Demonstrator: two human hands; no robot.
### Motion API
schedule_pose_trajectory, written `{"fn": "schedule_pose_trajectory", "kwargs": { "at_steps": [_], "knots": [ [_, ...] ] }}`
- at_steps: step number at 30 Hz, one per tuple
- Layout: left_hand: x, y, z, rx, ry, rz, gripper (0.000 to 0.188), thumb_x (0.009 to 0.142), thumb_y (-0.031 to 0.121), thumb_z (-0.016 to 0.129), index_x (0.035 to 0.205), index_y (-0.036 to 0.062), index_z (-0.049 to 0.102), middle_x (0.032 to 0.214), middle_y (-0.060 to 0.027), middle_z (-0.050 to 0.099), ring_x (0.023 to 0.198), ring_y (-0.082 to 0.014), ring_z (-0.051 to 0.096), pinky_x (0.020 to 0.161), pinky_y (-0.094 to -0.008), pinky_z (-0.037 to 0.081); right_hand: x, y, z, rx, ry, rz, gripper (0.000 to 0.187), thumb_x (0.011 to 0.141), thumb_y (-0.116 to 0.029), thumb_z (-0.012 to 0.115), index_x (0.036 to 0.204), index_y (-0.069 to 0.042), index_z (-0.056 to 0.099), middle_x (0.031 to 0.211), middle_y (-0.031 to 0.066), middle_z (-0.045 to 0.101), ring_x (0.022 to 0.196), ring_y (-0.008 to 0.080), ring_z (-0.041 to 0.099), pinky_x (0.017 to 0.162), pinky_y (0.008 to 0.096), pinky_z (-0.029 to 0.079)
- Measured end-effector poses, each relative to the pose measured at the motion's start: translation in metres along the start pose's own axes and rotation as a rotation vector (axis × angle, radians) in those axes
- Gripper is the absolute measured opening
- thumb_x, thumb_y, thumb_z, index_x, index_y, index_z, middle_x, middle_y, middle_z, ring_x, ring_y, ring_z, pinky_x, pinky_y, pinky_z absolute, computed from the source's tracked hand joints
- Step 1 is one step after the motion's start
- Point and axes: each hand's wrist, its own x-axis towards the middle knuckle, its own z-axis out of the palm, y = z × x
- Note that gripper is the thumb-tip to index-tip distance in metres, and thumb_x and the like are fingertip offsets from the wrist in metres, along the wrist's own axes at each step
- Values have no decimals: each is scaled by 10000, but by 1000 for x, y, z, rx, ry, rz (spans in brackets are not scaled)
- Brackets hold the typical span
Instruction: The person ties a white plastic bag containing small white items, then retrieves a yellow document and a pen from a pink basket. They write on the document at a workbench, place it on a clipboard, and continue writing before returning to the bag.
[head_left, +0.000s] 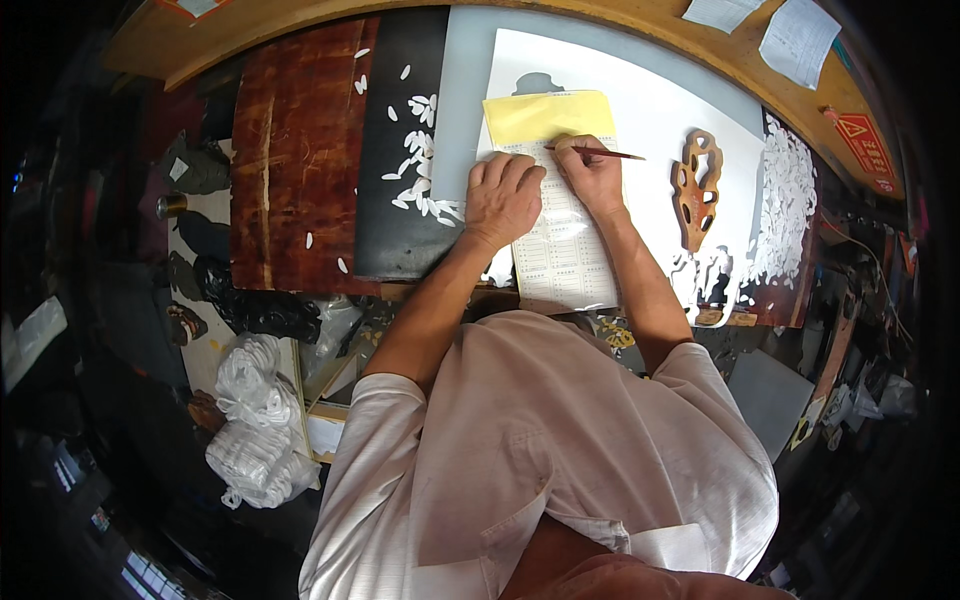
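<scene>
One form [566,265] lies on the white sheet [690,112]. Left hand [503,202]: fingers loosely bent on its left side, gripping nothing visible. Right hand [592,178]: fingers pinched round a pen [620,154]. Form probably light, limp, creasable: hold edges; pen stiff: grip near tip.

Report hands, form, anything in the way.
Right hand holding pen over form. Left hand across its left edge. Brown tool right of form, clear of hands.
</scene>
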Motion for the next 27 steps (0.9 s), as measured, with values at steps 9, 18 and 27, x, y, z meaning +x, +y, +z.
{"fn": "schedule_pose_trajectory", "kwargs": {
  "at_steps": [9,18,27],
  "knots": [
    [-1,0,0,-1,-17,-9,291,786,186,713,1076,185,700,1161,35,626,1148,-207,563,964,-411,397,-1,-2,2,0,-6,-14,113,935,-107,706,963,-10,756,841,7,710,733,60,584,681,237,502],
    [-3,0,2,3,-35,-19,337,779,182,714,1115,186,716,1194,33,635,1180,-207,560,985,-407,388,-1,-3,1,-40,-25,-53,129,942,-121,703,969,-5,753,846,7,710,740,69,589,693,249,505],
    [-2,0,0,3,-47,-17,329,782,175,710,1111,181,718,1188,34,636,1173,-207,561,989,-408,386,-1,-1,1,-64,9,-27,142,973,-112,695,998,21,738,836,18,698,719,59,567,648,232,485]
  ]
}}
